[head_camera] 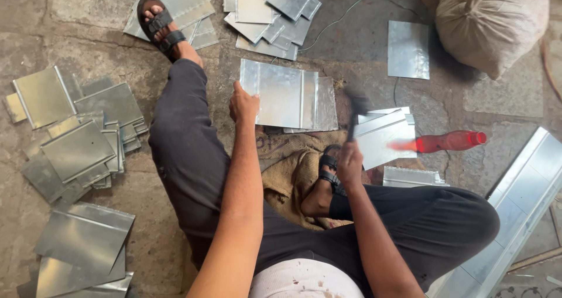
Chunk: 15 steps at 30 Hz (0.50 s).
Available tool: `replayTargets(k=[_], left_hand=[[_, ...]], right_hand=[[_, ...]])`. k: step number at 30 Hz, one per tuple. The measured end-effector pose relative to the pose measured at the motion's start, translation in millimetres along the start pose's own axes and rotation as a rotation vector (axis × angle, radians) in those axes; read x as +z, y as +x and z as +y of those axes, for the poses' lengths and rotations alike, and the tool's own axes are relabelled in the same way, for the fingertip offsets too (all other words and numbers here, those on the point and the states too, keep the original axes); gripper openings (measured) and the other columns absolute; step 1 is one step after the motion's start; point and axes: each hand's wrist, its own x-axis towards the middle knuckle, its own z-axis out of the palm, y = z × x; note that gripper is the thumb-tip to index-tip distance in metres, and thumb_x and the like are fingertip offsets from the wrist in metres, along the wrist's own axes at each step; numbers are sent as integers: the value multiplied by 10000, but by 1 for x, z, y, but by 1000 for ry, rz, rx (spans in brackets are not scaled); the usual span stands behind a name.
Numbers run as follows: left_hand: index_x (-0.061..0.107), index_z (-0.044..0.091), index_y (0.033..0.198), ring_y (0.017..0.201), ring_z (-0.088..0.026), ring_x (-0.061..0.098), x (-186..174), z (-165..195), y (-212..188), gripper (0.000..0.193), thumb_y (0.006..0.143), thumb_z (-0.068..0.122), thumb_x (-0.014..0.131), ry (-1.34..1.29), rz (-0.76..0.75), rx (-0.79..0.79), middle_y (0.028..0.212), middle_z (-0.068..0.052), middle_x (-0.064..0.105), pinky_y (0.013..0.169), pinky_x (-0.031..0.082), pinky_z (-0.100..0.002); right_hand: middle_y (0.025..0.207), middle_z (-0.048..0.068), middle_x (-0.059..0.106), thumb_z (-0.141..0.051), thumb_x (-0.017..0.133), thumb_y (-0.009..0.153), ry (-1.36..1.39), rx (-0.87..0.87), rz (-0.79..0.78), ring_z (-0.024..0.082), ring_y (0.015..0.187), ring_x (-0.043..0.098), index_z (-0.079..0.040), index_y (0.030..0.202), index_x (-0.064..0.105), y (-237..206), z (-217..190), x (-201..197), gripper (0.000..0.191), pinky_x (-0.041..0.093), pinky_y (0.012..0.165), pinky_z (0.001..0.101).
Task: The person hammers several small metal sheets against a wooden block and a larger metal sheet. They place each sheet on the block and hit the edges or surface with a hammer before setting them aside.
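Two hands busy: metal sheet is being pinned by the pressed-together left hand, hammer being gripped by the right hand.

Stone floor under me. Piles of cut metal sheets: one to my left, one near my left knee, one at top centre. Single sheet lies apart beside a stuffed sack. Red plastic bottle lies on its side. Burlap cloth under my sandalled foot. Long metal channel far right.
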Motion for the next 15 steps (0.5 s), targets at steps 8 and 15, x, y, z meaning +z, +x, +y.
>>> replayTargets(k=[8, 15], left_hand=[[448, 109, 1343, 1073, -404, 690, 0, -3, -4, 590, 862, 223, 770, -15, -21, 4, 1184, -188, 700, 837, 572, -532], [419, 109, 1407, 1092, -396, 697, -6, 4, -4, 627, 888, 226, 753, 21, -45, 5, 1202, -197, 699, 847, 588, -522]], right_hand=[[705, 46, 467, -485, 368, 1143, 74, 205, 35, 158, 580, 454, -27, 902, 519, 25, -11, -3, 539, 385, 513, 357], [674, -23, 533, -469, 334, 1128, -204, 478, -189, 86, 542, 500, -77, 897, 590, 39, -30, 8, 521, 438, 454, 248]])
